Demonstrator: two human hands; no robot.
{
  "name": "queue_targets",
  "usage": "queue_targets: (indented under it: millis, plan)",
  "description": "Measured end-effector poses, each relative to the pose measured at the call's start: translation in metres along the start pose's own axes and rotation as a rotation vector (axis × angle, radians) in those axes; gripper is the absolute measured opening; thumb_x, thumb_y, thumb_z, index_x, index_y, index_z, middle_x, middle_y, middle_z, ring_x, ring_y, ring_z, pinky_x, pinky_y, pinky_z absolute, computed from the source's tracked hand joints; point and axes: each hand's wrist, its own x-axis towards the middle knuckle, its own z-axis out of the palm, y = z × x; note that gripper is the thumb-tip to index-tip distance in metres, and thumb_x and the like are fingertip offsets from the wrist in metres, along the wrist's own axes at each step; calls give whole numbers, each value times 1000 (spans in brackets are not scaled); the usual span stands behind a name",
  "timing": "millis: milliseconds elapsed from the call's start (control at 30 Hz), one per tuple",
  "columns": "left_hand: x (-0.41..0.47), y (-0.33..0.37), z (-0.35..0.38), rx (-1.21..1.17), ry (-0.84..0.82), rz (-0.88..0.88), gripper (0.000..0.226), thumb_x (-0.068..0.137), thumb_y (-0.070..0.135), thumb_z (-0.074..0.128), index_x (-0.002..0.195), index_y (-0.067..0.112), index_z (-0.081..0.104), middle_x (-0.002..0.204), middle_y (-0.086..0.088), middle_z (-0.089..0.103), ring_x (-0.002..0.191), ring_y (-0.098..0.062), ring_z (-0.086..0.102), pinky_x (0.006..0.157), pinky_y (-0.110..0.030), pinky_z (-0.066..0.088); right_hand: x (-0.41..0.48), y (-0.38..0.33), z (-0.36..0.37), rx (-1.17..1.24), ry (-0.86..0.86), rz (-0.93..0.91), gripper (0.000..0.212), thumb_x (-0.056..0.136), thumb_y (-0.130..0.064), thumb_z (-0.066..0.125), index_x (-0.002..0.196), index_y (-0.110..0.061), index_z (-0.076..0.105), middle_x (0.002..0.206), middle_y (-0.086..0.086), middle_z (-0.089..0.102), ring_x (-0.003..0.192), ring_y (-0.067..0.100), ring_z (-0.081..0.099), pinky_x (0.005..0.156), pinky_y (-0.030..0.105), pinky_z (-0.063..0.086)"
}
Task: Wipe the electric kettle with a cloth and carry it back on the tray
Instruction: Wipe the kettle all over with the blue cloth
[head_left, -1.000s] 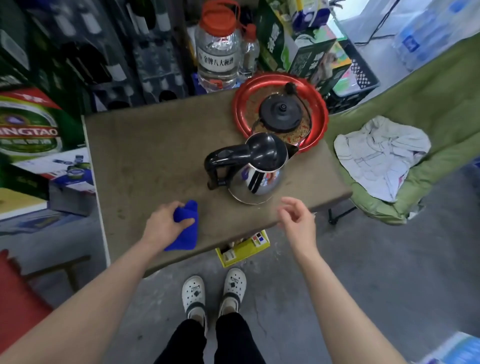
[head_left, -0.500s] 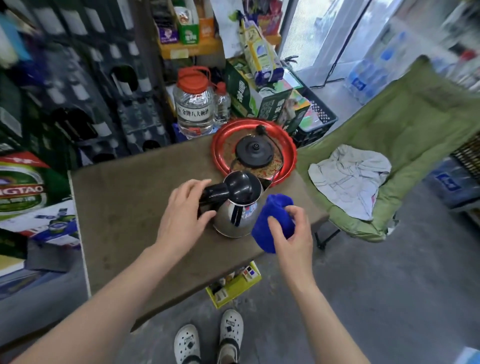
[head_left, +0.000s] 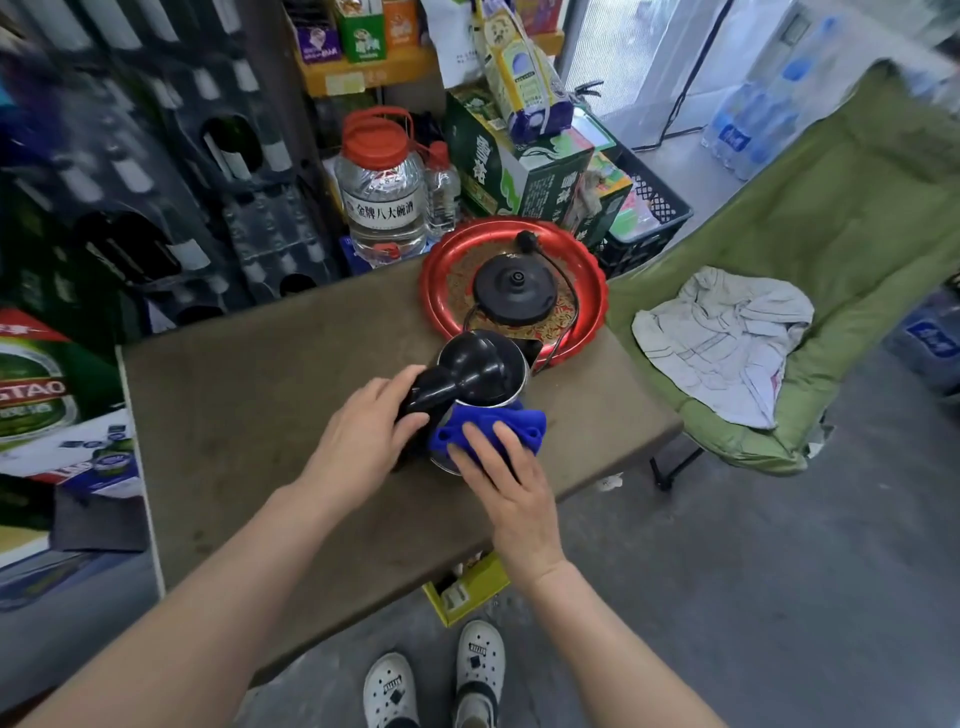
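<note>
A steel electric kettle (head_left: 480, 366) with a black lid and handle stands on the brown table (head_left: 249, 415), just in front of the red tray (head_left: 434, 291). The kettle's black base (head_left: 514, 288) with its cord lies on that tray. My left hand (head_left: 363, 431) grips the kettle's black handle. My right hand (head_left: 506, 478) presses a blue cloth (head_left: 488, 423) flat against the near side of the kettle's steel body.
A big clear jug with a red cap (head_left: 382, 192) and green boxes (head_left: 519, 171) stand behind the table. A green folding chair (head_left: 831, 249) with a white cloth (head_left: 727, 338) is at the right. Bottle crates (head_left: 156, 208) stand at the left, a yellow box (head_left: 467, 587) under the table.
The blue cloth passed from my left hand to my right. My left hand took the kettle's handle, and my right hand brought the cloth onto the kettle's side.
</note>
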Motion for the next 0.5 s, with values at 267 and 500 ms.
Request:
queue_targets:
  millis: [267, 500]
  plan:
    - [-5, 0, 11, -354, 111, -14, 62, 83, 22, 75, 137, 35, 47, 127, 14, 63, 118, -13, 60, 101, -33, 46, 59, 21, -18, 100, 64, 141, 69, 81, 3, 68, 146, -15, 52, 158, 11, 43, 150, 37, 29, 120, 56, 28]
    - [-2, 51, -31, -614, 350, -44, 39, 80, 48, 68, 117, 40, 60, 99, 21, 71, 77, -5, 71, 63, -34, 61, 98, 21, -76, 198, 39, 141, 51, 96, -18, 49, 147, -19, 50, 161, 5, 40, 154, 34, 23, 122, 58, 25]
